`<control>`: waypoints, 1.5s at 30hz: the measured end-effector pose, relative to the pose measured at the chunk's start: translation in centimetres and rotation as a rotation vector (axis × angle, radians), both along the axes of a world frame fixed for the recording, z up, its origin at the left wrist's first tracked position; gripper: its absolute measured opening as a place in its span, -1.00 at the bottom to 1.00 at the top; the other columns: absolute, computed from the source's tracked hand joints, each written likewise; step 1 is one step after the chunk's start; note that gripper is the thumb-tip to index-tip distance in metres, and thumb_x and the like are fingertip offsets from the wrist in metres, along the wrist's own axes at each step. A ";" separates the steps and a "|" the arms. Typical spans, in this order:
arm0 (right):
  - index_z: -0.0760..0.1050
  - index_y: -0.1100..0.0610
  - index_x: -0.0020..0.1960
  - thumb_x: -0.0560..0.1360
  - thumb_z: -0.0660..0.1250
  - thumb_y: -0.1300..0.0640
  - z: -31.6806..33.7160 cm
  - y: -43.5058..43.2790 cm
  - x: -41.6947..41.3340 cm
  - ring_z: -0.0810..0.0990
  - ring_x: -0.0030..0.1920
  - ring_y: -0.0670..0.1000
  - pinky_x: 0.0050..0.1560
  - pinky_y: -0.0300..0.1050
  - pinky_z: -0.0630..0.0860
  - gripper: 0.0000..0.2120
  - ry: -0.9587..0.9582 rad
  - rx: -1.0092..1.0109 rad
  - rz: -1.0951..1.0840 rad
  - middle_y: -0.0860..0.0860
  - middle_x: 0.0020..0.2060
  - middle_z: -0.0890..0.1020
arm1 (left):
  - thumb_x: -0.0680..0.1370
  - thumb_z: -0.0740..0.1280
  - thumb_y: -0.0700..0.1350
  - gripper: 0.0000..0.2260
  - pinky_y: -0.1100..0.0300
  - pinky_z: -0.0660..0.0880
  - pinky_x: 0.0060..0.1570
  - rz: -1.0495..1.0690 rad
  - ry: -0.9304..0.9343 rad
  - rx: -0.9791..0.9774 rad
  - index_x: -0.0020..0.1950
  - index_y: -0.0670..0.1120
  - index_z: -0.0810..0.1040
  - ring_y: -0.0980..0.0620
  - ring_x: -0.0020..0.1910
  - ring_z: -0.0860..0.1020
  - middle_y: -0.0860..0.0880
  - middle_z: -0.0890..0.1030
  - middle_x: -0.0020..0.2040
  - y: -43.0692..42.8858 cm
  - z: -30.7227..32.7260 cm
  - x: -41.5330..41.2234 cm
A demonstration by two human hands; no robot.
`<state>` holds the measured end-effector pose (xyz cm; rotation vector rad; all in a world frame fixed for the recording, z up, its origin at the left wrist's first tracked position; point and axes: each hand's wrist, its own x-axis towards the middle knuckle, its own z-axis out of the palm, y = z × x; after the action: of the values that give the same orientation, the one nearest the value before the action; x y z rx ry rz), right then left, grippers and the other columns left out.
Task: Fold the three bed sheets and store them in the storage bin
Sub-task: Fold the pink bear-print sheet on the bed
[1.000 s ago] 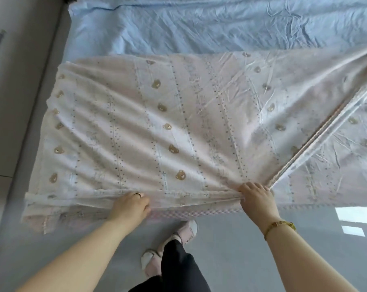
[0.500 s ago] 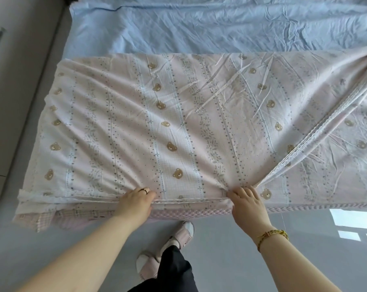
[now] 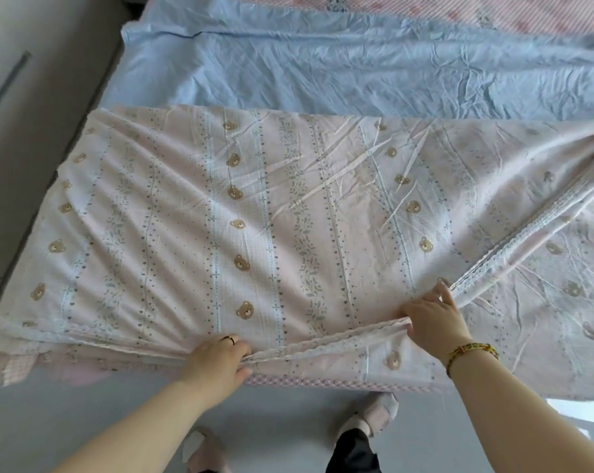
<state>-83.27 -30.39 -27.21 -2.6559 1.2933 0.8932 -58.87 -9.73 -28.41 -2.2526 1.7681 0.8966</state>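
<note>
Gripping the sheet (image 3: 254, 216) by its hem, our left hand (image 3: 217, 360) and right hand (image 3: 434, 324) pinch cloth. Soft, limp: we'd take corners.

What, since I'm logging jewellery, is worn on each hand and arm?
The left hand wears a thin dark ring. The right hand has a braided bracelet at its wrist, yellow with red and green. No sleeves show.

Seemingly doubled pink bear sheet (image 3: 288, 216) abuts blue sheet (image 3: 357, 70).
</note>
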 end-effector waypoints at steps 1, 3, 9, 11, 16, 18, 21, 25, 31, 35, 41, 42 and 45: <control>0.41 -0.02 0.24 0.55 0.10 0.17 0.3 -1.7 -1.0 0.24 0.42 -0.01 0.45 0.02 -0.28 -0.70 0.006 0.010 0.027 -0.07 0.24 0.49 | 0.59 0.14 0.03 -0.72 0.24 0.31 0.12 0.032 0.009 0.011 0.27 -0.01 0.40 0.06 0.22 0.40 0.05 0.46 0.23 -1.2 0.0 -1.5; 0.37 0.01 0.31 0.55 0.13 0.16 0.5 -4.1 -3.2 0.26 0.41 -0.05 0.45 0.01 -0.25 -0.66 0.009 0.019 0.077 -0.06 0.28 0.47 | 0.58 0.14 0.04 -0.72 0.21 0.32 -0.01 0.070 0.021 0.030 0.24 -0.02 0.40 0.04 0.19 0.43 0.03 0.47 0.21 -3.5 0.0 -4.5; 0.42 -0.01 0.26 0.55 0.14 0.10 0.9 -12.5 -11.1 0.39 0.32 -0.09 0.40 -0.05 -0.26 -0.70 0.028 -0.014 0.083 -0.09 0.23 0.50 | 0.58 0.13 -0.03 -0.80 0.18 0.23 -0.27 0.130 0.066 -0.023 0.13 -0.07 0.40 -0.03 -0.06 0.43 0.02 0.47 -0.09 -11.6 -0.2 -15.1; 0.41 0.01 0.24 0.57 0.08 0.18 1.1 -14.6 -12.8 0.41 0.30 -0.05 0.45 -0.04 -0.20 -0.71 0.077 -0.026 0.097 -0.08 0.20 0.51 | 0.58 0.12 -0.05 -0.76 0.20 0.23 -0.26 0.152 0.072 -0.049 0.22 -0.07 0.40 -0.01 -0.05 0.44 -0.01 0.51 0.02 -13.1 -0.2 -17.1; 0.59 0.22 -0.24 0.22 0.35 0.41 2.3 -16.6 -15.4 0.62 -0.32 0.15 -0.06 -0.06 0.36 -0.84 -0.407 -0.264 0.170 0.10 -0.37 0.62 | 0.42 0.35 -0.09 -0.89 0.48 -0.01 -0.43 0.198 0.102 -0.283 -0.30 -0.06 0.56 0.08 -0.42 0.41 0.13 0.37 -0.42 -13.8 0.4 -17.8; 0.60 0.25 -0.24 0.27 0.20 0.29 4.0 -15.3 -17.3 0.60 -0.40 0.16 -0.17 -0.09 0.29 -0.80 -0.588 -0.410 0.208 0.11 -0.41 0.60 | 0.36 0.25 -0.02 -0.79 0.50 0.03 -0.48 0.147 0.123 -0.356 -0.44 -0.01 0.57 0.10 -0.52 0.46 0.13 0.47 -0.50 -13.2 1.5 -17.6; 0.60 0.28 -0.20 0.31 0.09 0.22 4.6 -11.2 -21.1 0.58 -0.43 0.18 -0.23 -0.09 0.23 -0.68 -0.690 -0.458 0.115 0.14 -0.42 0.58 | 0.35 0.23 -0.03 -0.78 0.34 0.26 -0.35 0.097 0.062 -0.479 -0.41 -0.02 0.62 0.13 -0.31 0.40 0.11 0.56 -0.44 -12.1 2.0 -18.2; 0.38 0.03 -0.07 0.21 0.18 0.20 0.1 -4.9 -24.4 0.60 -0.40 0.13 -0.25 -0.15 0.35 -0.71 -0.558 -0.251 0.051 0.04 -0.39 0.59 | -0.07 0.63 -0.09 -0.73 0.33 0.31 -0.32 -0.013 -0.004 -0.250 -0.48 0.05 0.62 0.11 -0.26 0.32 0.15 0.54 -0.48 -9.0 0.2 -19.9; 0.54 0.12 -0.39 -0.02 0.51 0.34 -2.3 -4.2 -23.1 0.56 -0.49 0.06 -0.46 -0.15 0.47 -0.72 -0.386 -0.174 -0.035 -0.01 -0.51 0.53 | -0.04 0.64 -0.11 -0.67 0.31 0.16 -0.51 0.028 -0.121 -0.116 -0.46 0.02 0.54 0.07 -0.43 0.53 0.09 0.52 -0.45 -8.8 -1.5 -20.2; 0.47 0.11 -0.46 -0.23 0.60 0.34 -2.4 -4.0 -22.9 0.54 -0.52 0.03 -0.54 -0.14 0.47 -0.56 -0.347 -0.089 -0.091 -0.02 -0.54 0.50 | 0.55 0.18 -0.16 -0.85 0.20 0.19 -0.18 0.007 -0.194 -0.035 0.08 -0.08 0.49 -0.02 0.13 0.47 -0.02 0.52 0.09 -10.1 -0.8 -21.0; 0.50 0.07 -0.41 -0.25 0.58 0.31 -2.6 -2.7 -24.8 0.54 -0.46 -0.01 -0.32 -0.20 0.53 -0.53 -0.351 -0.119 0.042 -0.06 -0.46 0.50 | 0.32 0.47 -0.16 -0.85 0.16 0.37 -0.36 0.041 -0.145 0.037 -0.17 -0.14 0.57 -0.09 -0.14 0.59 -0.09 0.60 -0.18 -10.1 -0.5 -22.0; 0.51 0.07 -0.41 -0.25 0.57 0.32 -2.7 -2.9 -25.3 0.54 -0.46 -0.01 -0.20 -0.20 0.50 -0.53 -0.358 -0.124 0.059 -0.06 -0.46 0.50 | 0.45 0.34 -0.16 -0.86 0.14 0.41 -0.19 0.049 -0.134 0.052 -0.02 -0.16 0.55 -0.10 0.03 0.55 -0.10 0.59 -0.03 -10.4 -0.2 -22.7; 0.54 0.07 -0.39 -0.20 0.58 0.34 -2.9 -5.0 -26.7 0.59 -0.42 0.00 0.05 -0.11 0.28 -0.56 -0.348 -0.145 0.069 -0.05 -0.45 0.55 | 0.57 0.16 -0.10 -0.75 0.19 0.34 -0.03 -0.030 -0.139 -0.056 0.23 -0.09 0.43 -0.02 0.22 0.43 -0.01 0.49 0.19 -11.6 -1.2 -24.5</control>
<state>-109.92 -35.41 -30.10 -2.8124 1.2275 0.3270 -83.38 -21.31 -29.58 -2.2553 1.7821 0.6754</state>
